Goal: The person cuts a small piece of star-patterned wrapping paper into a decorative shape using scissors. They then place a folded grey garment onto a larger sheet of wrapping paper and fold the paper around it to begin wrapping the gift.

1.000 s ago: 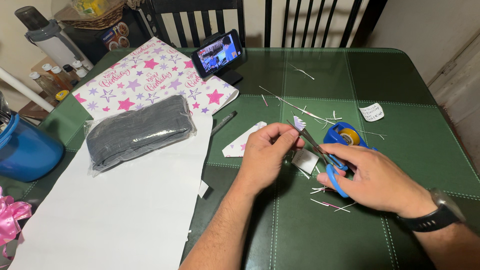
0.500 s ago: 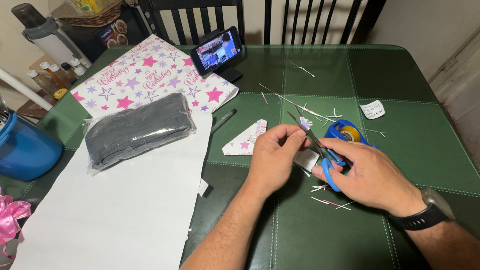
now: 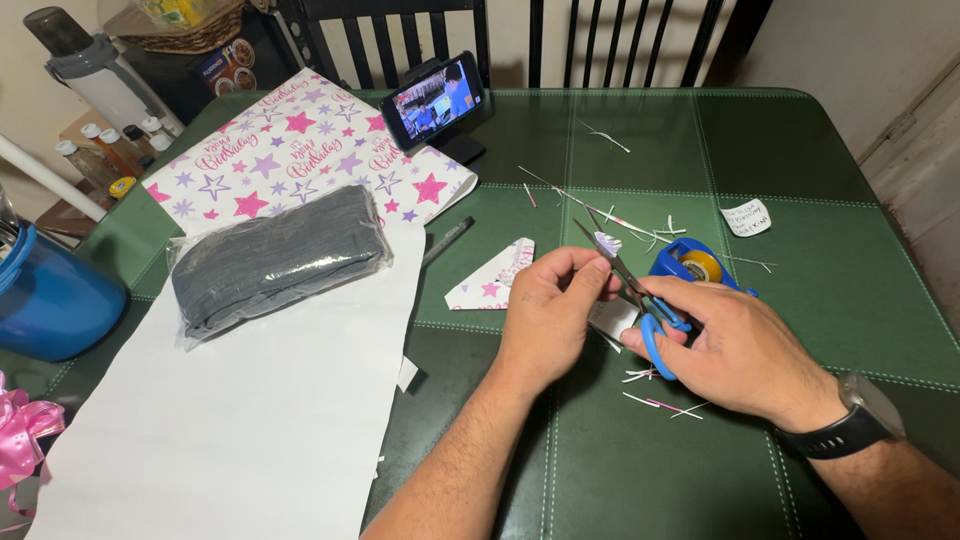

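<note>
Nearest the camera, the right hand (image 3: 735, 350) grips a pair of blue-handled scissors (image 3: 640, 295): thumb and fingers are threaded through the blue loops and drawn in close, a black watch on the wrist. The blades point up and away to the left, and how far they are parted cannot be made out. Just to the left, the left hand (image 3: 545, 315) pinches a small scrap of paper (image 3: 607, 243) between thumb and curled forefinger, the other fingers folded under; the scrap sits right against the blades near their tips. Both hands hover low over the green table (image 3: 800, 180), above a scatter of thin paper trimmings (image 3: 660, 405).

Just behind the right hand sits a blue tape dispenser (image 3: 692, 262). To the left, a triangular offcut of star-printed paper (image 3: 487, 282) lies flat beside a dark pen (image 3: 447, 241). Farther left, a grey bundle in clear plastic (image 3: 275, 257) rests on a sheet of star-patterned wrapping paper (image 3: 300, 150), white side up nearer the camera. At the far edge, a phone (image 3: 435, 103) stands propped on a stand.
</note>
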